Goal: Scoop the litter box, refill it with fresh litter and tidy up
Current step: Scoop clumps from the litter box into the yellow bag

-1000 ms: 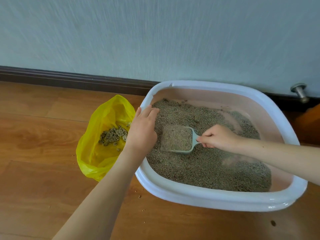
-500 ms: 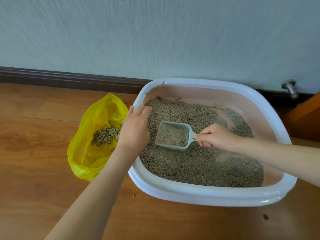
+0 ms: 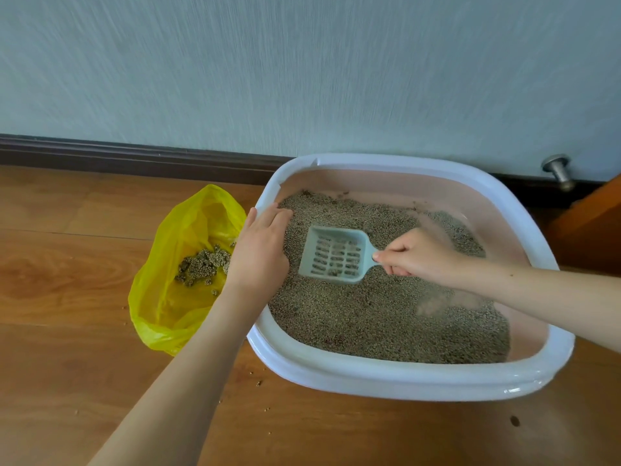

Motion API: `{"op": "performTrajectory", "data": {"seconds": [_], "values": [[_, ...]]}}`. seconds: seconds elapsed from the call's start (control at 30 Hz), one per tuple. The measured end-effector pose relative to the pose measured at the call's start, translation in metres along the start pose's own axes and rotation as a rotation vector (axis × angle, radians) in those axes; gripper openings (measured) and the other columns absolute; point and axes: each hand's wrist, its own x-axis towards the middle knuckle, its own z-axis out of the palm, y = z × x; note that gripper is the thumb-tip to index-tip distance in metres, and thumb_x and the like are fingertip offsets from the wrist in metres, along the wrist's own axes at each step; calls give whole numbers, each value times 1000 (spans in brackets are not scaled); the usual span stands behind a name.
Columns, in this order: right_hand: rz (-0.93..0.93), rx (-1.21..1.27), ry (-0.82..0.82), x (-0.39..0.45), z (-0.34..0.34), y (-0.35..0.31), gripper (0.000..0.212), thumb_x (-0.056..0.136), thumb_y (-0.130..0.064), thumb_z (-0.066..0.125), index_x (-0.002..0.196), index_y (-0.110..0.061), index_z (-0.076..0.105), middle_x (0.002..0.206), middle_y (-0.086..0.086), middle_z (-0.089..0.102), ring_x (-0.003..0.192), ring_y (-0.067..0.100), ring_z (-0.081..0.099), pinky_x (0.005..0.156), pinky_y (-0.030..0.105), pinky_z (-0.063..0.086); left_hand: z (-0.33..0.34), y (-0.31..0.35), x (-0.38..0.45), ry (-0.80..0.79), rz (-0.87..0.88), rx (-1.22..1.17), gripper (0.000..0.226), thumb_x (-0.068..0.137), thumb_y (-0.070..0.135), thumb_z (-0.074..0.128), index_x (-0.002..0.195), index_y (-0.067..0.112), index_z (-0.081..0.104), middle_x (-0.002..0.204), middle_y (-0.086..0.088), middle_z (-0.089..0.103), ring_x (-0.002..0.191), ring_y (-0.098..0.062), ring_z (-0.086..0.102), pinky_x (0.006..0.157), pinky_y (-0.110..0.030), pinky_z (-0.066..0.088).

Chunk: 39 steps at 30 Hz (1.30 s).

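The wall (image 3: 302, 68) fills the far half of the view, with a dark skirting (image 3: 134, 153) at its foot and wood floor (image 3: 67, 264) below. The box (image 3: 403, 381), white-rimmed with a pink inner wall, sits on the floor against the wall at the right, and its bed of grey litter (image 3: 369, 324) is thin enough at the near right to show a bare pink patch.

Just left of the box stands the yellow bag (image 3: 158, 307), mouth open and close to the rim, probably so that scooped waste has only a short way to travel; a heap of clumps (image 3: 201, 267) already lies in it.

The left hand (image 3: 260, 250) rests on the box's left rim with fingers straight, seemingly to steady the box against the digging. The right hand (image 3: 416, 253) grips the handle of the scoop (image 3: 336, 255), which is held over the litter near the middle. Its slotted bottom shows through with only a few grains left, so loose litter has sifted out and no clump stayed.

A few stray grains (image 3: 258, 383) lie on the floor near the box. A metal doorstop (image 3: 557, 169) juts from the skirting at the far right.
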Motion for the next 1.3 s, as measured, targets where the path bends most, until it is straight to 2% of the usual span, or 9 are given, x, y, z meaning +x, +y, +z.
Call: {"op": "performTrajectory", "data": {"seconds": [0.13,0.33,0.53,0.67,0.9,1.03,1.1,1.17,1.3], "values": [[-19,5,-20,-4,7,1,37,92,-33,59,60,-15,67,46,-5,56,45,8,48,57,21,41,0,1,0,0,1,3,71,67,-21,47,135,2,48,137,-11,50,135,-27,38,119,-39,10],[-33,-26,-26,-9,7,2,38,91,-36,60,61,-15,68,51,1,59,52,15,51,65,33,52,-1,1,0,2,-2,5,71,67,-21,46,134,2,48,137,-11,50,132,-28,40,120,-38,9],[3,1,-53,-9,2,6,37,91,-35,61,62,-13,69,53,2,61,54,14,53,63,30,51,0,0,0,-2,4,10,71,66,-21,45,133,2,49,136,-12,51,133,-29,40,119,-40,11],[11,-3,-104,-12,0,6,36,91,-33,61,61,-14,67,45,-5,55,44,6,45,55,17,40,1,0,0,3,6,12,72,66,-22,46,133,2,49,136,-12,51,133,-29,40,119,-39,10],[-1,1,-131,-11,0,7,37,91,-34,61,61,-13,67,47,-2,53,47,13,44,54,21,41,-1,1,-1,-6,1,21,71,66,-22,45,133,2,49,136,-12,51,133,-29,40,119,-40,11],[-29,-32,-46,-7,-8,3,38,91,-35,60,58,-15,67,51,2,59,51,13,50,59,27,46,-3,3,0,-6,-5,25,71,68,-21,46,135,3,48,138,-11,49,133,-27,41,119,-38,10],[-43,-57,14,-5,-15,-2,40,92,-34,59,56,-18,65,46,-4,57,46,5,49,55,18,42,-4,4,0,-2,-5,28,72,69,-20,46,137,4,46,140,-9,48,134,-26,39,119,-35,8],[-42,-51,45,-3,-25,-6,41,93,-34,58,55,-17,64,45,-5,56,43,0,48,51,11,39,-3,3,-1,17,5,5,72,69,-20,47,137,4,47,140,-9,48,133,-27,41,118,-36,12],[-37,25,60,3,-42,-24,42,92,-35,57,56,-15,64,43,-6,49,40,2,42,55,25,39,-3,1,-9,118,-99,-137,61,75,-16,49,134,-1,48,140,-13,46,130,-29,43,107,-35,36]]}}
